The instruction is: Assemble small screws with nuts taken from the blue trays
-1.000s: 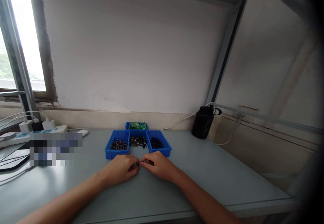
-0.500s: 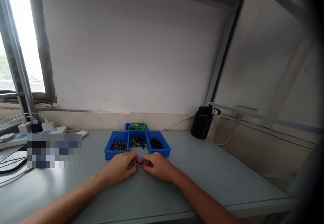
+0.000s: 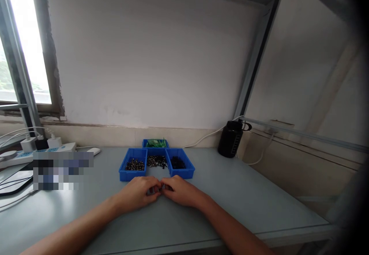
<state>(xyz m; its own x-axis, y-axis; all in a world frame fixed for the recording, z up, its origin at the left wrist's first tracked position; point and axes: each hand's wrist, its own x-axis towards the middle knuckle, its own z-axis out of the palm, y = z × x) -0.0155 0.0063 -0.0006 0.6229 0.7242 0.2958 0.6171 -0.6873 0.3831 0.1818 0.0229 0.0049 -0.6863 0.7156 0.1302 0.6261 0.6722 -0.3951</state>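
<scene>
My left hand and my right hand meet fingertip to fingertip low over the grey table, in front of the blue bins. Both are closed in a pinch, and whatever lies between the fingers is too small and hidden to name. Just beyond my left hand stands a blue bin of small metallic parts. A second blue bin, holding small black parts, is beyond my right hand. Between these two bins lie metallic pieces and black screw-like pieces.
Behind, another blue bin holds green packets. A black bottle stands at the right by the wall. Far left are a power strip with plugs, cables and a white mouse. The table's front edge runs below.
My left hand has moved slightly right, closing the gap to my right hand. The thin dark piece that showed between the fingertips is now hidden.
</scene>
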